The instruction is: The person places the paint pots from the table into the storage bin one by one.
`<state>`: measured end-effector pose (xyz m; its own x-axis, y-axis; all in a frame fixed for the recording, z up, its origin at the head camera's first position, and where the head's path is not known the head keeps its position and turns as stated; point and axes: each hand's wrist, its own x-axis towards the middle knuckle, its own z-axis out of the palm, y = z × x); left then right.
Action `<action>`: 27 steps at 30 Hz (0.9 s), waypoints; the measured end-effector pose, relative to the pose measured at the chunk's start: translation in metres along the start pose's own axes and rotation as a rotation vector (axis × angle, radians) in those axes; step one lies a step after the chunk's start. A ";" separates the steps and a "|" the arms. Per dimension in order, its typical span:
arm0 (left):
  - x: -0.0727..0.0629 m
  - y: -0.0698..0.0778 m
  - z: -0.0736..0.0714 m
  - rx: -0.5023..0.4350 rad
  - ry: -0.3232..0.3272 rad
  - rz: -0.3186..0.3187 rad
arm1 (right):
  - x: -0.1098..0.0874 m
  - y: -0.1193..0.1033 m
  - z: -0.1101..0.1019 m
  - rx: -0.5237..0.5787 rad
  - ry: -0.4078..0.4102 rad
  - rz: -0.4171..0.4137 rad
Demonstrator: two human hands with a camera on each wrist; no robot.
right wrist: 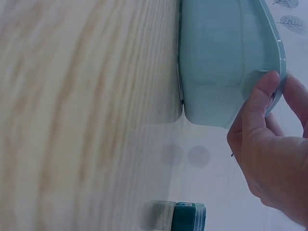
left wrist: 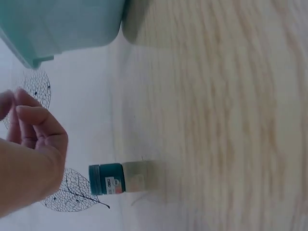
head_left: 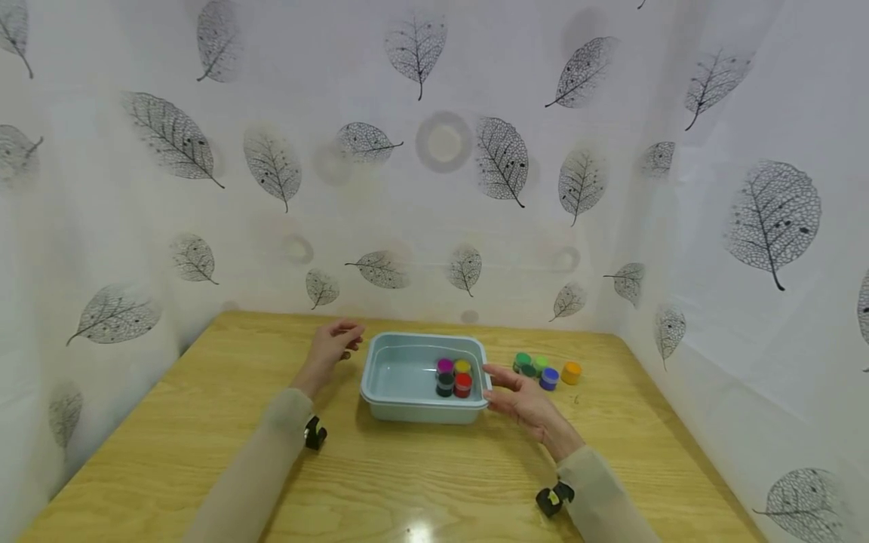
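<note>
A pale blue plastic basin (head_left: 424,413) stands on the table. Inside it, toward its right end, sit small paint jars with purple (head_left: 444,366), yellow (head_left: 462,366), red (head_left: 462,385) and black (head_left: 444,384) tops. My right hand (head_left: 528,406) grips the basin's right rim, thumb and fingers either side of the edge in the right wrist view. To the left of the basin, apart from it, my left hand (head_left: 329,353) hovers with fingers loosely bent and nothing in them. Below that hand, a dark teal paint jar (left wrist: 107,179) stands on the table.
Right of the basin, behind my right hand, stand more paint jars: greens (head_left: 522,362), a blue one (head_left: 549,378) and an orange one (head_left: 572,372). A leaf-patterned white curtain (head_left: 434,204) encloses the wooden table (head_left: 407,483) at the back and sides.
</note>
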<state>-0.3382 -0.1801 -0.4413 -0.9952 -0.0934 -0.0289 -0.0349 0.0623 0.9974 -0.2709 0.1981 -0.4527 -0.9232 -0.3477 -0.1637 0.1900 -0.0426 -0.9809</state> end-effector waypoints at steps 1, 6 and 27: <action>0.003 -0.004 -0.002 0.012 0.013 -0.014 | 0.000 0.000 0.000 -0.002 0.000 -0.001; 0.006 -0.010 -0.013 0.047 0.064 -0.069 | 0.000 0.000 0.000 -0.006 -0.008 -0.002; 0.010 -0.018 -0.039 0.037 0.188 -0.108 | 0.000 0.001 0.000 0.004 -0.001 0.000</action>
<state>-0.3443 -0.2205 -0.4575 -0.9511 -0.2849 -0.1194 -0.1472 0.0782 0.9860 -0.2708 0.1978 -0.4532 -0.9227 -0.3489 -0.1641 0.1916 -0.0458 -0.9804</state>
